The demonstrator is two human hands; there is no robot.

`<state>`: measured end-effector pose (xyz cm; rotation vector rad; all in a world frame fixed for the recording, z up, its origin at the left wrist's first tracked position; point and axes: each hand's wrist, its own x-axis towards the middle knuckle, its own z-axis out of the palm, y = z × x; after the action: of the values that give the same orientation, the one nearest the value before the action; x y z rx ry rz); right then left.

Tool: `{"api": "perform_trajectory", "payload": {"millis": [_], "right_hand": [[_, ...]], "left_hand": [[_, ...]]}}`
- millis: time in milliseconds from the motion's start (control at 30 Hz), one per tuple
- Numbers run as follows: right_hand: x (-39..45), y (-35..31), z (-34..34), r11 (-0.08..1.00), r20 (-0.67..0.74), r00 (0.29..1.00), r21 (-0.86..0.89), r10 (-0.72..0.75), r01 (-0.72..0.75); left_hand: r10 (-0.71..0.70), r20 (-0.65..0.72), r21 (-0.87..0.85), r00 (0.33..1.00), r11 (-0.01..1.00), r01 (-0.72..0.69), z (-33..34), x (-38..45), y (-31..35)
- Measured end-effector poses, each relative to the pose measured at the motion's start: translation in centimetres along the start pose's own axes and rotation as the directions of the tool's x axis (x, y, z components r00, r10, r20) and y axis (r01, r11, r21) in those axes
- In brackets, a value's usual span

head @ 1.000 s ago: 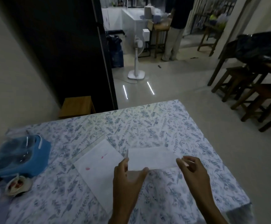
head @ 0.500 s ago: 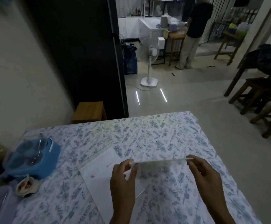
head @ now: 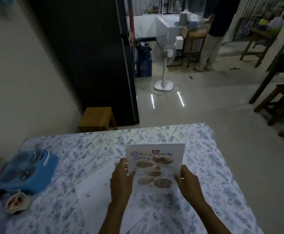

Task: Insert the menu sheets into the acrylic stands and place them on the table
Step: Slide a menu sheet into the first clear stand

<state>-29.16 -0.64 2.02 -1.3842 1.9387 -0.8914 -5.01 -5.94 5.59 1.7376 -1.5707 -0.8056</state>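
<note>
Both hands hold one acrylic stand with a printed menu sheet (head: 154,164) inside it, upright and facing me above the table. My left hand (head: 121,181) grips its left edge and my right hand (head: 187,183) grips its right edge. The sheet shows the word MENU and photos of dishes. A second sheet (head: 95,193) lies face down on the floral tablecloth (head: 214,174), left of my left hand, with a clear acrylic piece (head: 93,161) along its far edge.
A blue case with clear lids (head: 26,171) and a small white dish (head: 17,202) sit at the table's left. A wooden stool (head: 97,119) stands beyond the table, a standing fan (head: 164,71) on the floor, wooden stools (head: 281,102) at right. A person stands far back.
The stand was held flat and edge-on half a second ago; it is now tipped upright with the printed menu side facing me. The view has shifted left and up.
</note>
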Motion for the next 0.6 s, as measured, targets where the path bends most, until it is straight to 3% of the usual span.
{"api": "perform_trajectory", "payload": {"millis": [200, 600], "right_hand": [[1.1, 3.1, 1.8, 0.994, 0.185, 0.980, -0.096, 0.073, -0.056], [5.2, 3.7, 2.0, 0.992, 0.149, 0.988, -0.128, 0.030, -0.011]], "left_hand": [[-0.127, 0.163, 0.130, 0.978, 0.986, 0.106, 3.2, -0.4, -4.9], [-0.155, 0.137, 0.177, 0.978, 0.976, 0.130, 5.4, 2.6, -5.6]]}}
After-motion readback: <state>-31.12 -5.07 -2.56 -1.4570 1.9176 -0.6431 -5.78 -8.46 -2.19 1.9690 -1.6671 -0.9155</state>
